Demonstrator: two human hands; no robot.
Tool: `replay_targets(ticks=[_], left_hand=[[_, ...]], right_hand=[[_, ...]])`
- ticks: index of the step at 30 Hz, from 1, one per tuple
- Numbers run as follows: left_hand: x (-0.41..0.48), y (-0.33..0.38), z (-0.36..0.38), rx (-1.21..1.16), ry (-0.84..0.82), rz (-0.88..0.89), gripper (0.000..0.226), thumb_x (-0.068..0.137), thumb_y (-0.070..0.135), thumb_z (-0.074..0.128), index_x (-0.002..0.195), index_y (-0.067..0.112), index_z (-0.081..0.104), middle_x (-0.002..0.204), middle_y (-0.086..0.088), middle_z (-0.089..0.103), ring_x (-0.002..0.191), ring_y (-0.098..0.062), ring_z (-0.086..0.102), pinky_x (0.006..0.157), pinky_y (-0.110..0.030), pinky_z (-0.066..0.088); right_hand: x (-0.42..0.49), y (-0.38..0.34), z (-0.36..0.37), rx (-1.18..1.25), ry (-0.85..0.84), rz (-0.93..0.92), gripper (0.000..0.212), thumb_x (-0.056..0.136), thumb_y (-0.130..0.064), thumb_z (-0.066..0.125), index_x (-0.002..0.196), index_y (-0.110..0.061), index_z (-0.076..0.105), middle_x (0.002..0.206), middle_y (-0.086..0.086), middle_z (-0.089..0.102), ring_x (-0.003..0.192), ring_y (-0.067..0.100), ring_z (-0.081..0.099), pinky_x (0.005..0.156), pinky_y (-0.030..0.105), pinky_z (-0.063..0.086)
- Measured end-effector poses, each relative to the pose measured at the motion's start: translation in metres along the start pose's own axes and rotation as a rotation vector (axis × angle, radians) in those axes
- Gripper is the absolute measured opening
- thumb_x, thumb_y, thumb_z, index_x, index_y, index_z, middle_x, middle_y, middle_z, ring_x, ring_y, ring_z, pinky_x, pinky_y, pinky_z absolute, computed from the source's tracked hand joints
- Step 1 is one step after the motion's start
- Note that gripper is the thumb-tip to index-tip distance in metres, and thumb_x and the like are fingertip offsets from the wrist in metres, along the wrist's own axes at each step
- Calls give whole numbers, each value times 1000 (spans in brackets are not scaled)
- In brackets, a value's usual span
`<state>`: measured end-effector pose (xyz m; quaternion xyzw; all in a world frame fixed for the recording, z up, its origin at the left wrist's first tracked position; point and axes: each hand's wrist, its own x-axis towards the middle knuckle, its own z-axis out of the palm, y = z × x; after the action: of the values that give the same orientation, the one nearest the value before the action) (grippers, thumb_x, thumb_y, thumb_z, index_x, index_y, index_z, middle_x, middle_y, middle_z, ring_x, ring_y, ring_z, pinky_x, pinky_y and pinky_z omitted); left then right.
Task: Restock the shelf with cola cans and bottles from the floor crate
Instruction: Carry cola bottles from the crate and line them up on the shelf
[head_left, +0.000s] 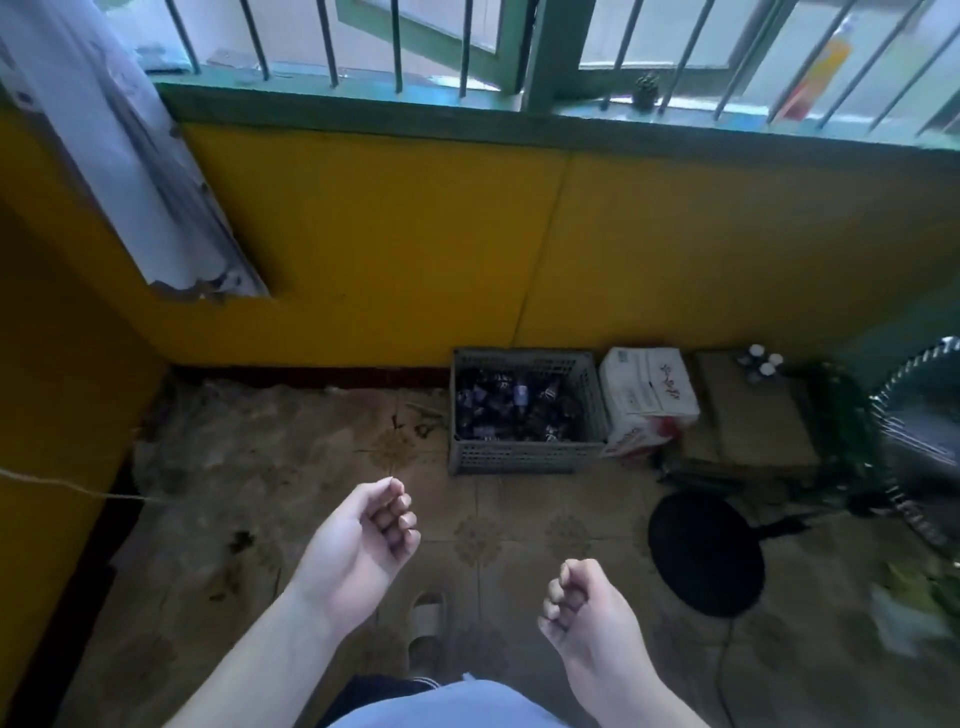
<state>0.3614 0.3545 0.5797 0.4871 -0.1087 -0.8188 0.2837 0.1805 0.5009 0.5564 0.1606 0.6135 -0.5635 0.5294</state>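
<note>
A grey perforated plastic crate stands on the tiled floor against the yellow wall, filled with several dark cola cans and bottles. My left hand hovers in front of me, palm turned inward, fingers loosely curled and holding nothing. My right hand hangs lower and to the right with fingers curled into a loose fist, also holding nothing. Both hands are well short of the crate, nearer to me. No shelf is in view.
A white carton sits right of the crate, then flattened brown cardboard with small white-capped bottles. A standing fan with round black base occupies the right. A barred green window runs above. My slippered foot shows below.
</note>
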Motion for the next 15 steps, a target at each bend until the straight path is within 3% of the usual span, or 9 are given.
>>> replay_targets(ticks=[5, 8, 11, 15], left_hand=[[65, 43, 66, 125, -110, -26, 18, 98, 17, 52, 81, 11, 58, 76, -5, 51, 67, -18, 48, 72, -32, 43], [98, 56, 105, 197, -126, -63, 17, 97, 17, 53, 81, 12, 57, 76, -5, 52, 65, -17, 50, 69, -32, 45], [128, 56, 142, 248, -168, -82, 19, 97, 16, 52, 79, 12, 54, 75, -4, 52, 66, -17, 49, 70, -33, 43], [172, 45, 181, 250, -96, -119, 20, 98, 16, 51, 79, 12, 55, 75, -5, 53, 65, -17, 49, 69, -32, 44]], right_hand=[[50, -75, 36, 95, 25, -144, 30, 93, -6, 42, 65, -15, 41, 55, 1, 40, 45, 14, 36, 47, 27, 34], [71, -113, 40, 243, -12, -152, 35, 96, -11, 45, 62, -17, 38, 56, 0, 36, 46, 14, 33, 50, 28, 31], [93, -137, 28, 364, -54, -122, 41, 102, -19, 46, 62, -18, 36, 58, 0, 32, 51, 16, 30, 58, 31, 27], [154, -163, -10, 311, 9, 42, 30, 102, -20, 51, 72, -16, 49, 63, 2, 43, 56, 18, 40, 61, 30, 36]])
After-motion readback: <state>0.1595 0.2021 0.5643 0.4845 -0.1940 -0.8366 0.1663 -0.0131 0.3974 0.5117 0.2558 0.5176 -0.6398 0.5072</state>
